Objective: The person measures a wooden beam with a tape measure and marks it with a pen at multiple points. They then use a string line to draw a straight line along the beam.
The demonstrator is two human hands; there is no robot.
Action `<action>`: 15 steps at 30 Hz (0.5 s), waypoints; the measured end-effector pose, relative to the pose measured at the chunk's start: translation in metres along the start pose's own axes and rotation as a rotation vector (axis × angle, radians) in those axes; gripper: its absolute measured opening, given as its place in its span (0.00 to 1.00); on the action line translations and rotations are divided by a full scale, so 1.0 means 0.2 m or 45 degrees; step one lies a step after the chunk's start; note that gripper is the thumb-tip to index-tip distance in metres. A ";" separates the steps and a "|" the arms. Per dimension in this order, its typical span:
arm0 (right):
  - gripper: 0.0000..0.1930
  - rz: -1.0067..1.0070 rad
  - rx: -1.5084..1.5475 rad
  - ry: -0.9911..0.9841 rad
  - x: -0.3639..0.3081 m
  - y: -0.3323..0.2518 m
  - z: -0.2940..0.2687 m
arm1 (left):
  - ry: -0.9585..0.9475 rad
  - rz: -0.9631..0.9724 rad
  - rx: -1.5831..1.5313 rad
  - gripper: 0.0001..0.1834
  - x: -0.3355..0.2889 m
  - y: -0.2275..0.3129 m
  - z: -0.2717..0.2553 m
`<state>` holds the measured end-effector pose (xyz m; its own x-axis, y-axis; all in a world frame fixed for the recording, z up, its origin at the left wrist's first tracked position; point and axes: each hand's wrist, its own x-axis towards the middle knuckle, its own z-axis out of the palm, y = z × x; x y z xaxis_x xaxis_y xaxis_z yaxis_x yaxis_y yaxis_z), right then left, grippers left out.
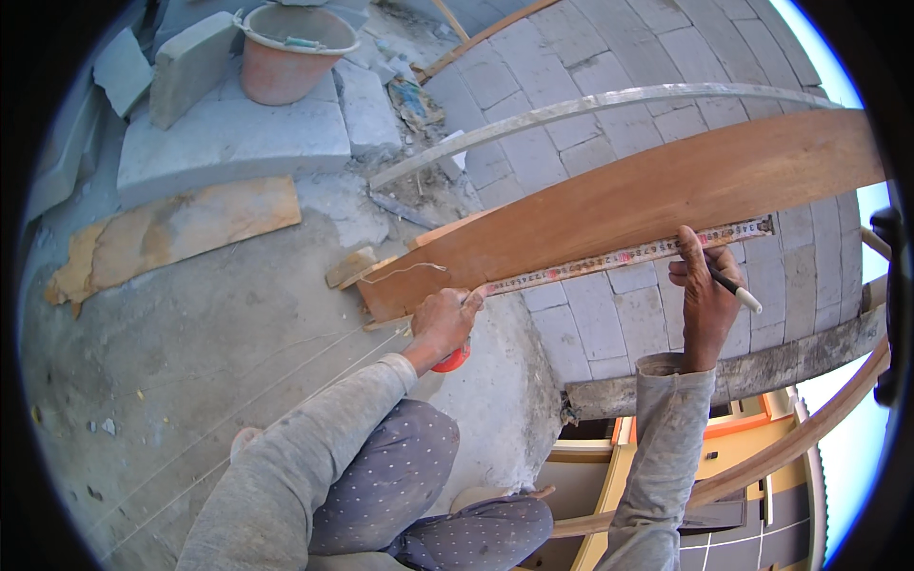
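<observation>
My left hand (441,325) is closed around a tape measure whose red case (455,359) shows below my fingers. From it the pale blade (581,268) runs to the right along the near edge of a long brown wooden board (609,205), its free end lying toward the board's right. My right hand (706,303) grips a marker (748,299), black with a whitish end, between thumb and fingers. One finger of that hand points up against the blade. A thin string (405,274) lies over the board's left end.
A grey block wall (609,319) rises behind the board, with a curved-looking pale batten (571,107) across it. A mortar bucket (286,67) stands on a slab at the upper left. Near it lies a stained plank (181,233). Strings (228,409) cross the concrete floor.
</observation>
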<state>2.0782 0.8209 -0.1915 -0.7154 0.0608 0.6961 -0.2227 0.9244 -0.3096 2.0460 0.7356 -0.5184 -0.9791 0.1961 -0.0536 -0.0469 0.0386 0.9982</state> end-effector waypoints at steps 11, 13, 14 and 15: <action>0.16 0.013 -0.021 -0.015 0.00 -0.02 -0.01 | -0.026 0.020 -0.057 0.31 0.02 -0.03 0.01; 0.16 0.004 -0.071 -0.018 0.00 -0.02 -0.01 | -0.025 0.046 -0.065 0.30 0.03 -0.04 0.00; 0.17 0.010 -0.049 -0.031 0.00 -0.02 -0.01 | -0.025 0.060 -0.068 0.29 0.03 -0.03 -0.01; 0.17 0.012 -0.048 -0.040 0.01 -0.03 -0.01 | -0.038 0.047 -0.092 0.29 0.03 -0.03 -0.01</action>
<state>2.0801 0.8172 -0.1875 -0.7380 0.0586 0.6723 -0.1910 0.9374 -0.2913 2.0405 0.7338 -0.5243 -0.9741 0.2254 -0.0166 -0.0263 -0.0398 0.9989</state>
